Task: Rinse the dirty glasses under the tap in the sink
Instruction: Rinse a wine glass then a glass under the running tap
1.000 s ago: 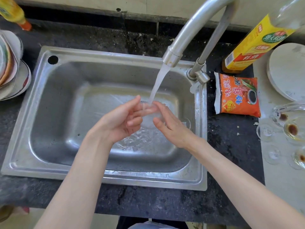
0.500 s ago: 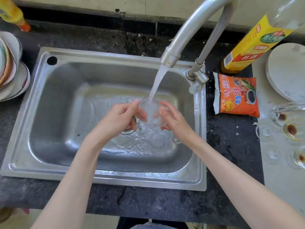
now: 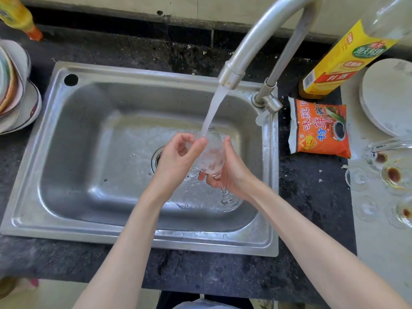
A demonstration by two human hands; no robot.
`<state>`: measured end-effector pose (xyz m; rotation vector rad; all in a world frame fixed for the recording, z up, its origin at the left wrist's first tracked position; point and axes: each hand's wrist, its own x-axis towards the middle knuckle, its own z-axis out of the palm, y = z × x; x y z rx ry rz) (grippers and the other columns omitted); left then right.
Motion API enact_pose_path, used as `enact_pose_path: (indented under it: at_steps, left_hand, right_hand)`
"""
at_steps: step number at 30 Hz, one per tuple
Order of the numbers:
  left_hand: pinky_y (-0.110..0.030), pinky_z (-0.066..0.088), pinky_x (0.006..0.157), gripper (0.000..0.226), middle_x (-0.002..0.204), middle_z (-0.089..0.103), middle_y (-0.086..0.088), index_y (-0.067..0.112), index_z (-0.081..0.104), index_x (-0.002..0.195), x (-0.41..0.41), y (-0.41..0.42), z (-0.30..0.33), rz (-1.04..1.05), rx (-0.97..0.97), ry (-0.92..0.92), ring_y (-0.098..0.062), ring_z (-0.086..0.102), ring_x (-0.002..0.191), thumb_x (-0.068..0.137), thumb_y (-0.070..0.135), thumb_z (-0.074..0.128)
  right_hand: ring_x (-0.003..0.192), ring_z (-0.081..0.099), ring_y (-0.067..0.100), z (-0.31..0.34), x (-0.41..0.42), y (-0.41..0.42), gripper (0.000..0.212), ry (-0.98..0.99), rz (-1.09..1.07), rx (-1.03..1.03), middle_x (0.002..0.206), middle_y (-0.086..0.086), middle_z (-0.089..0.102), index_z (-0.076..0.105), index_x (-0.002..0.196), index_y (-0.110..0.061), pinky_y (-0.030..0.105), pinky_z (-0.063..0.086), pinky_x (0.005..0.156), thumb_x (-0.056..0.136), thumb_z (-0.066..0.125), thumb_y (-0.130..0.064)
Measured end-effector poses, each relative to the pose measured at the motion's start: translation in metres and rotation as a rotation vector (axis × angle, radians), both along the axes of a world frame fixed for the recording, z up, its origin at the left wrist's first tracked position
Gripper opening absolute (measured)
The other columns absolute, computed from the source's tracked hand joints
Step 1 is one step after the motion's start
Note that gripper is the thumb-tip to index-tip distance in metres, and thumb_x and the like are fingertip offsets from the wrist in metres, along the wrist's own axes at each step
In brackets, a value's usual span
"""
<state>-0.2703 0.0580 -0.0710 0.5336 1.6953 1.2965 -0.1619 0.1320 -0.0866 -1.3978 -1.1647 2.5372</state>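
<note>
A clear stemmed glass (image 3: 211,152) is held tilted over the steel sink (image 3: 93,152), its mouth up under the stream from the tap (image 3: 231,74). My right hand (image 3: 231,170) grips the bowl from the right and below, fingers curled under it. My left hand (image 3: 178,157) pinches the rim, thumb and fingers at the glass's left side. The stem and foot (image 3: 227,199) point down toward the basin. Several dirty glasses (image 3: 392,175) with brown stains stand on the white counter at the right.
An orange seasoning packet (image 3: 318,128) lies right of the tap base, and a yellow-labelled bottle (image 3: 343,61) stands behind it. A white round plate (image 3: 388,97) sits at far right. Stacked dishes (image 3: 15,90) are left of the sink, and another bottle (image 3: 20,18) stands at the back left.
The glass has turned from mouth toward me to tilted with its stem downward. My right hand has dropped under the bowl. My left hand has closed onto the rim.
</note>
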Motion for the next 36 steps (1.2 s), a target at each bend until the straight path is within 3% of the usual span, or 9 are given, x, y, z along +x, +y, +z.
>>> enact_pose_path:
  at_steps: [4, 8, 11, 14, 17, 19, 23, 33, 36]
  left_hand:
    - [-0.033, 0.047, 0.075, 0.032, 0.102, 0.067, -0.007, 0.024, 0.058, 0.102, -0.002, 0.009, -0.009, -0.023, -0.118, -0.171, -0.02, 0.062, 0.084, 0.083, 0.05, 0.055]
    - [-0.023, 0.044, 0.048, 0.038, 0.085, 0.067, -0.013, 0.008, 0.058, 0.098, -0.003, 0.008, -0.015, -0.032, -0.161, -0.376, -0.022, 0.063, 0.064, 0.098, 0.039, 0.037]
    - [-0.03, 0.045, 0.057, 0.042, 0.099, 0.058, -0.018, 0.008, 0.058, 0.101, -0.002, 0.007, -0.018, -0.022, -0.168, -0.469, -0.034, 0.06, 0.09, 0.096, 0.045, 0.038]
    - [-0.027, 0.048, 0.054, 0.045, 0.092, 0.054, -0.016, 0.011, 0.057, 0.095, 0.0, 0.011, -0.011, -0.058, -0.108, -0.482, -0.025, 0.061, 0.076, 0.09, 0.053, 0.043]
    - [-0.027, 0.051, 0.058, 0.032, 0.078, 0.062, -0.007, 0.013, 0.061, 0.08, 0.002, 0.014, -0.007, -0.077, -0.036, -0.406, -0.018, 0.064, 0.067, 0.079, 0.045, 0.059]
    - [-0.03, 0.053, 0.072, 0.028, 0.082, 0.068, 0.0, 0.016, 0.063, 0.088, 0.004, 0.015, -0.007, -0.067, -0.014, -0.338, -0.017, 0.067, 0.077, 0.076, 0.041, 0.069]
    - [-0.047, 0.044, 0.1, 0.082, 0.118, 0.064, -0.006, 0.015, 0.051, 0.121, 0.009, 0.016, -0.005, 0.053, -0.075, -0.157, -0.022, 0.062, 0.108, 0.056, 0.058, 0.077]
    - [-0.03, 0.048, 0.092, 0.05, 0.11, 0.059, 0.003, 0.031, 0.047, 0.109, 0.015, 0.01, 0.009, -0.014, 0.059, 0.122, -0.015, 0.06, 0.102, 0.069, 0.028, 0.078]
    - [-0.015, 0.044, 0.088, 0.05, 0.108, 0.058, 0.003, 0.033, 0.045, 0.106, 0.014, 0.009, 0.01, -0.03, 0.095, 0.179, -0.007, 0.057, 0.098, 0.07, 0.027, 0.079]
  right_hand:
    - [0.044, 0.047, 0.014, 0.013, -0.001, 0.001, 0.069, -0.062, -0.065, -0.185, 0.066, 0.012, 0.058, 0.059, 0.095, -0.007, 0.016, 0.035, 0.038, 0.096, 0.014, -0.059]
    - [0.049, 0.051, 0.02, 0.023, 0.005, 0.0, 0.04, -0.106, -0.18, -0.339, 0.082, 0.02, 0.057, 0.049, 0.107, -0.002, 0.021, 0.036, 0.041, 0.101, 0.033, -0.038]
    - [0.058, 0.055, 0.022, 0.025, 0.007, -0.003, 0.031, -0.141, -0.173, -0.339, 0.082, 0.016, 0.056, 0.049, 0.1, -0.007, 0.026, 0.037, 0.053, 0.1, 0.036, -0.035]
    - [0.066, 0.057, 0.02, 0.026, 0.007, -0.006, 0.028, -0.21, -0.02, -0.195, 0.086, 0.009, 0.059, 0.051, 0.094, -0.016, 0.03, 0.038, 0.061, 0.097, 0.038, -0.041]
    - [0.068, 0.056, 0.017, 0.024, 0.008, -0.009, 0.028, -0.215, -0.016, -0.053, 0.097, 0.006, 0.058, 0.052, 0.107, -0.023, 0.03, 0.039, 0.063, 0.097, 0.035, -0.043]
    - [0.069, 0.054, 0.016, 0.024, 0.007, -0.012, 0.034, -0.193, -0.051, 0.008, 0.094, 0.005, 0.055, 0.053, 0.109, -0.025, 0.03, 0.041, 0.067, 0.099, 0.028, -0.046]
    - [0.076, 0.054, 0.019, 0.025, 0.005, -0.01, 0.033, -0.181, -0.035, 0.127, 0.081, 0.002, 0.053, 0.051, 0.09, -0.027, 0.029, 0.038, 0.073, 0.101, 0.024, -0.044]
    - [0.079, 0.062, 0.014, 0.029, 0.017, 0.004, 0.03, -0.064, -0.067, 0.044, 0.076, 0.0, 0.067, 0.063, 0.098, -0.015, 0.035, 0.049, 0.092, 0.1, 0.04, -0.033]
    - [0.082, 0.064, 0.017, 0.027, 0.019, 0.014, 0.021, -0.127, -0.112, 0.289, 0.083, 0.002, 0.067, 0.062, 0.104, -0.006, 0.031, 0.053, 0.084, 0.098, 0.048, -0.021]
